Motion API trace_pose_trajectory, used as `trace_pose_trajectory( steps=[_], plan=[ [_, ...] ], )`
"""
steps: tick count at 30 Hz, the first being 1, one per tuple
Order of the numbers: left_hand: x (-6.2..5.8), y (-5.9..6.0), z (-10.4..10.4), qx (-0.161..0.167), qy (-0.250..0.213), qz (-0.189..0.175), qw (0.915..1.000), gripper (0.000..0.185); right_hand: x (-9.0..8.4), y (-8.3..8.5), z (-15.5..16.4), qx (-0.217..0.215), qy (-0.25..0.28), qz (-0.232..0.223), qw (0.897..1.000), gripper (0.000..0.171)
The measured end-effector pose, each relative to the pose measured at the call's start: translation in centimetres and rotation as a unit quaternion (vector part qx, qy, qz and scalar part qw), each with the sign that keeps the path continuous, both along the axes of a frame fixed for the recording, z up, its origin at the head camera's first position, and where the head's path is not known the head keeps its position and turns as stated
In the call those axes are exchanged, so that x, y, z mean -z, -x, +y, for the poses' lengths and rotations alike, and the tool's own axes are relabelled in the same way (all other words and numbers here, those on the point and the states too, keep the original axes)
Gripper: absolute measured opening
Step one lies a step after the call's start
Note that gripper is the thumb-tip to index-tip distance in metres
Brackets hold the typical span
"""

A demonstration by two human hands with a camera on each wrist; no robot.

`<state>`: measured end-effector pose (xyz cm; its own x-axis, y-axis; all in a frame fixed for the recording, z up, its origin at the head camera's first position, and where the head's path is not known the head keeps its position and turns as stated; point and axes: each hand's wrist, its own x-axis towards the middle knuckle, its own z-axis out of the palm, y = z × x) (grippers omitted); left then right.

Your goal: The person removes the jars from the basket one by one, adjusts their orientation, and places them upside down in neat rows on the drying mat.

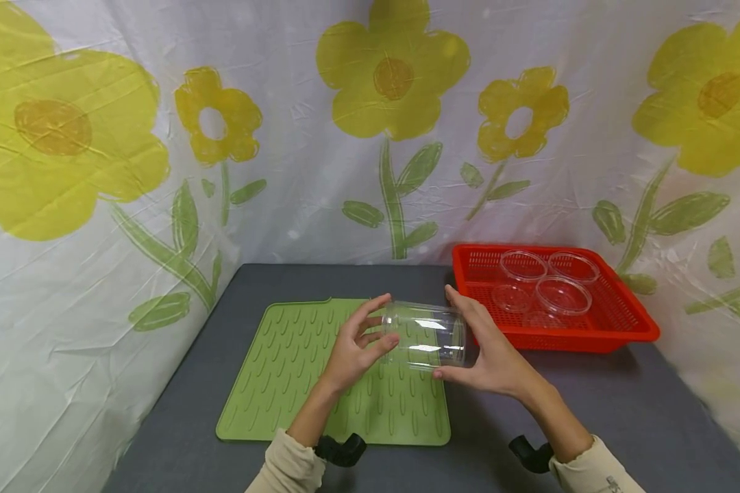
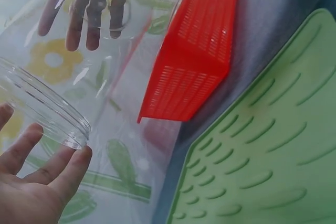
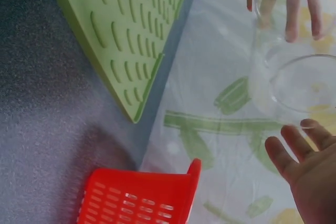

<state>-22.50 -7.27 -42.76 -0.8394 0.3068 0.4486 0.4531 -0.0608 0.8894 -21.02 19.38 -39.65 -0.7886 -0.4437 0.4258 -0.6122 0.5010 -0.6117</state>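
Observation:
Between both hands a clear jar (image 1: 422, 335) lies on its side in the air, above the right part of a green ridged mat (image 1: 284, 383). My left hand (image 1: 356, 348) holds its left end, thumb in front and fingers behind. At the other end, my right hand (image 1: 499, 359) spans the jar between thumb and fingers. In the left wrist view, fingertips touch the ridged rim of the jar (image 2: 58, 111), and the right hand (image 2: 97, 11) shows through the clear wall. The right wrist view has the right fingertips right at the jar's edge.
A red perforated basket (image 1: 632, 333) stands at the back right of the dark grey table (image 1: 179, 424). Inside it are 3 more clear jars (image 1: 564, 296), standing upright. A flower-printed curtain (image 1: 296, 198) hangs behind the table and along its sides.

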Motion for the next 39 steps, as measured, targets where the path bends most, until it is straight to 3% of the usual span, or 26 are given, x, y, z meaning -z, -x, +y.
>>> trace_pose_trajectory(
  steps=[10,20,26,30,32,34,39],
  plan=[
    [0.7,-0.6,0.0,0.000,-0.034,-0.053,0.9980,0.059,0.0,-0.3,-0.2,0.000,0.020,0.009,1.000,0.115],
    [1.5,-1.1,-0.1,0.019,-0.060,-0.075,0.9952,0.061,0.3,-0.4,-0.9,-0.008,0.045,0.012,0.999,0.106],
    [1.6,-1.6,-0.4,0.010,-0.036,-0.042,0.9984,0.068,0.5,-0.5,-1.1,-0.002,0.044,0.009,0.999,0.104],
    [1.2,-1.9,-0.4,-0.032,0.057,0.010,0.9978,0.083,0.7,-0.4,-1.0,0.001,0.036,0.010,0.999,0.104],
    [0.9,-1.9,-0.2,-0.058,0.124,0.043,0.9897,0.091,0.7,-0.4,-1.1,0.005,0.027,0.008,1.000,0.103],
    [0.5,-1.9,0.0,-0.081,0.185,0.081,0.9760,0.099,0.5,-0.5,-1.2,0.011,0.014,0.003,1.000,0.103],
    [-0.2,-1.9,0.8,-0.140,0.303,0.168,0.9276,0.113,-0.2,-0.5,-1.6,0.028,-0.013,-0.002,1.000,0.102]
  ],
)
